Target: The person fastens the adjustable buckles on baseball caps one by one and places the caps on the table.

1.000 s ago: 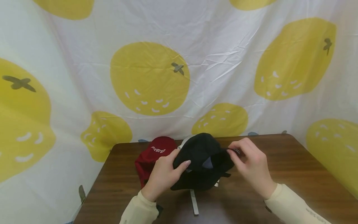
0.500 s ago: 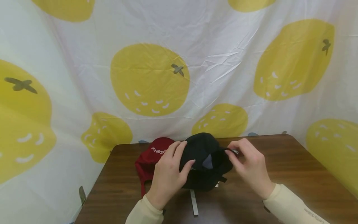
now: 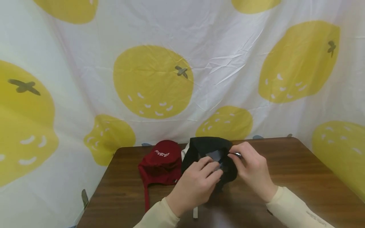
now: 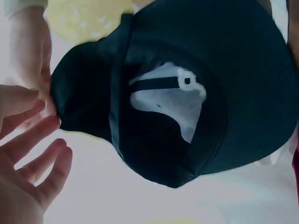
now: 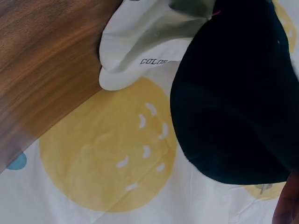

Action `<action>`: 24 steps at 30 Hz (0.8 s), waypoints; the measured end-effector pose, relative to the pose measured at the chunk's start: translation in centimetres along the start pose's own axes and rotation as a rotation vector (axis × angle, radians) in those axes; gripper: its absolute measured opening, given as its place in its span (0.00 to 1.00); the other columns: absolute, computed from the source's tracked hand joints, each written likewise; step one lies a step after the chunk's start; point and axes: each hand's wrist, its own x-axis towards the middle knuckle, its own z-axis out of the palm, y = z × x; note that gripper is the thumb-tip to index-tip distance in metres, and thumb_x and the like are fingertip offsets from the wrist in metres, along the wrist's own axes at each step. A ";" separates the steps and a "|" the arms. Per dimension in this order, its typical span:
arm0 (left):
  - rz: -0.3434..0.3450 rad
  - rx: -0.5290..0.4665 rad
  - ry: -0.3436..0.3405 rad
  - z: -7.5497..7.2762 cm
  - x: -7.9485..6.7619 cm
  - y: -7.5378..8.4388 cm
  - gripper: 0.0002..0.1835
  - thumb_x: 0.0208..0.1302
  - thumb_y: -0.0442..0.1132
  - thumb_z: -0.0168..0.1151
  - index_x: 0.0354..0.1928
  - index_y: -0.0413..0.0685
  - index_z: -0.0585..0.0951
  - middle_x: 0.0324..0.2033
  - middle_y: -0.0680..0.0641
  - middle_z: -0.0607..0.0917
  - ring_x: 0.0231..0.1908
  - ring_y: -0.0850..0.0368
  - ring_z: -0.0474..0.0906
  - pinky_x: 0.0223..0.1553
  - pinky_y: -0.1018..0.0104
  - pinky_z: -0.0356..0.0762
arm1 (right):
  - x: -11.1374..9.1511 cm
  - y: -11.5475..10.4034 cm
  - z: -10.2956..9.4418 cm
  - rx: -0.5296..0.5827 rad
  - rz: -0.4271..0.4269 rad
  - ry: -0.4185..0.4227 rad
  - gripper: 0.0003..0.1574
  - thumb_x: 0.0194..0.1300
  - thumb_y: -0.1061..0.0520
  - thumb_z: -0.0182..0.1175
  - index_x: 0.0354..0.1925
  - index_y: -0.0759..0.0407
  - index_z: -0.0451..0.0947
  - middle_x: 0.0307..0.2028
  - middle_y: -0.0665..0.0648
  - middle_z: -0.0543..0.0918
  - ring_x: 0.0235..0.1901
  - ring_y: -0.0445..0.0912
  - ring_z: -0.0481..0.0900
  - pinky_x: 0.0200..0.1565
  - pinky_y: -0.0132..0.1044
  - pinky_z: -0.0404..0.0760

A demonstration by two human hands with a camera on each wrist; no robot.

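Observation:
A black cap [image 3: 209, 144] is held above the table, its inside turned toward me, with a pale lining patch [image 4: 163, 95] showing. My right hand [image 3: 253, 167] pinches the cap's edge between thumb and fingers. My left hand [image 3: 196, 182] is in front of the cap's opening, fingers loosely bent. In the left wrist view, that left hand [image 4: 32, 158] has spread fingers near the cap's edge, gripping nothing. Only a bit of the right hand [image 5: 287, 200] shows in the right wrist view.
To the left on the wooden table [image 3: 119, 190] lies a red hat [image 3: 161, 158] with white lettering and a hanging strap. Behind the black cap is a white hat [image 5: 135, 42] with dark lettering. A lemon-print cloth [image 3: 216, 63] hangs behind the table.
My left hand has let go of the cap's left side and moved right, in front of its opening. The cap has turned, showing more of its inside. My right hand keeps its pinch.

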 end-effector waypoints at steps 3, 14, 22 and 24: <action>0.034 0.001 -0.095 1.2 -0.3 0.5 0.14 0.57 0.35 0.62 0.46 0.50 0.84 0.50 0.50 0.83 0.55 0.48 0.75 0.37 0.62 0.79 | -0.2 0.2 0.1 -0.008 -0.001 -0.007 0.22 0.45 0.73 0.75 0.39 0.61 0.81 0.36 0.52 0.81 0.35 0.44 0.80 0.40 0.30 0.77; 0.056 0.035 -0.322 2.4 -0.8 0.5 0.09 0.51 0.42 0.66 0.37 0.56 0.82 0.31 0.56 0.81 0.38 0.54 0.67 0.28 0.65 0.62 | -0.4 0.5 -0.3 -0.018 0.006 0.005 0.23 0.43 0.74 0.76 0.38 0.62 0.80 0.35 0.52 0.81 0.34 0.44 0.80 0.37 0.34 0.78; 0.048 0.130 -0.456 2.2 -0.9 -0.4 0.15 0.50 0.46 0.77 0.41 0.57 0.85 0.34 0.55 0.80 0.36 0.54 0.71 0.29 0.65 0.67 | -0.5 0.5 -0.4 -0.008 0.019 -0.014 0.23 0.44 0.73 0.76 0.39 0.61 0.81 0.36 0.51 0.81 0.35 0.43 0.80 0.44 0.26 0.76; 0.049 0.153 -0.466 2.2 -1.0 -0.8 0.15 0.49 0.45 0.78 0.40 0.57 0.86 0.34 0.54 0.80 0.34 0.55 0.72 0.29 0.65 0.70 | -0.7 0.5 -0.3 -0.002 0.022 -0.016 0.23 0.44 0.73 0.76 0.39 0.61 0.81 0.36 0.51 0.81 0.35 0.43 0.80 0.44 0.26 0.76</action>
